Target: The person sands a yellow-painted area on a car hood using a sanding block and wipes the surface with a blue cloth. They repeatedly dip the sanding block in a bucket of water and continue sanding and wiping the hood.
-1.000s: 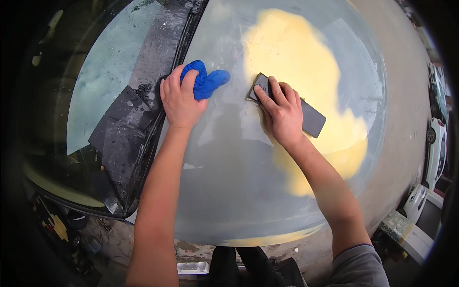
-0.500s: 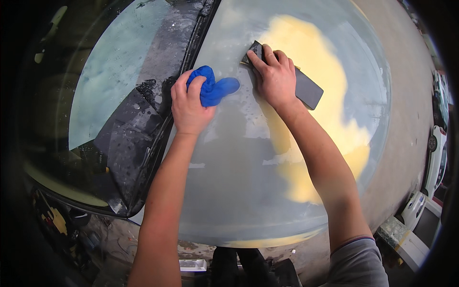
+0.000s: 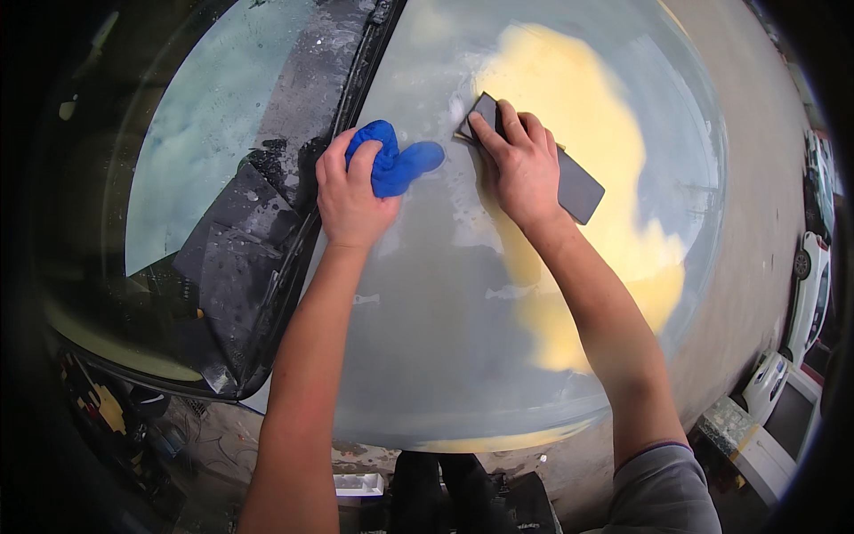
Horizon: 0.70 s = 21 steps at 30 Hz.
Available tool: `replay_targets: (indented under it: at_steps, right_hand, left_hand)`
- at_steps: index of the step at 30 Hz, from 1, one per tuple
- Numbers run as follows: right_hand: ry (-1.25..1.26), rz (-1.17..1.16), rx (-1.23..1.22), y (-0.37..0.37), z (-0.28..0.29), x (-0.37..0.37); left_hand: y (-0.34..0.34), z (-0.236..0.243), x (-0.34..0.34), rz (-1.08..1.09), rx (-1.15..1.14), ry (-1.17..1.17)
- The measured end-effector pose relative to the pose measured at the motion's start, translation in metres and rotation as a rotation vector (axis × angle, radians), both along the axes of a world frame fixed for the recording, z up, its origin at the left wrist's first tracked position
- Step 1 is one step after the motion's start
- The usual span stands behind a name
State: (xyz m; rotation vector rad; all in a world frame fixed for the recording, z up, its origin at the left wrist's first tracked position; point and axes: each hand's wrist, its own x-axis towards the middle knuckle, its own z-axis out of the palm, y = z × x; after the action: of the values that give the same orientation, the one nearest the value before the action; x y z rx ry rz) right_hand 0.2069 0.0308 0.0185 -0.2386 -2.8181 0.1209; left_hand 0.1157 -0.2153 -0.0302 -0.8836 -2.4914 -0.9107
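Observation:
A grey car panel (image 3: 409, 338) with a large yellow patch (image 3: 605, 285) fills the middle. My left hand (image 3: 351, 200) grips a crumpled blue cloth (image 3: 400, 169) on the grey surface, beside the black windscreen trim (image 3: 372, 55). My right hand (image 3: 525, 169) is closed on a long dark sanding block (image 3: 583, 187), its fingertips pressing the upper end, which lies at the left edge of the yellow patch. The block slants from upper left to lower right on the wet, smeared panel.
Dark sandpaper sheets (image 3: 236, 276) lie on the wet windscreen (image 3: 178, 151) at left. At right are concrete ground (image 3: 747, 222), parked white cars (image 3: 809, 294) and a pale ledge (image 3: 756, 445). A white tray (image 3: 358, 485) sits below the panel.
My right hand with the block went up the panel, then slightly back down and right, ending higher than a second ago. My left hand with the cloth shifted slightly right.

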Motion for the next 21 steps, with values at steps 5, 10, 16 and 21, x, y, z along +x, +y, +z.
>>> replay_targets:
  at_steps: [5,10,16,21]
  right_hand:
    - [0.118,0.063,0.05,0.004,-0.008,0.017]
    - [0.038,0.022,0.013,0.031,-0.005,-0.044]
    - [0.114,0.081,0.046,0.004,-0.018,0.027]
    - [0.085,0.069,0.059,0.059,-0.016,-0.068]
  left_hand:
    - [0.005,-0.003,-0.006,-0.001,0.006,0.022]
    - [0.013,-0.003,-0.003,0.001,0.036,0.013]
    - [-0.004,-0.005,-0.007,0.001,-0.007,-0.006]
    - [0.024,-0.004,-0.001,-0.026,0.029,-0.014]
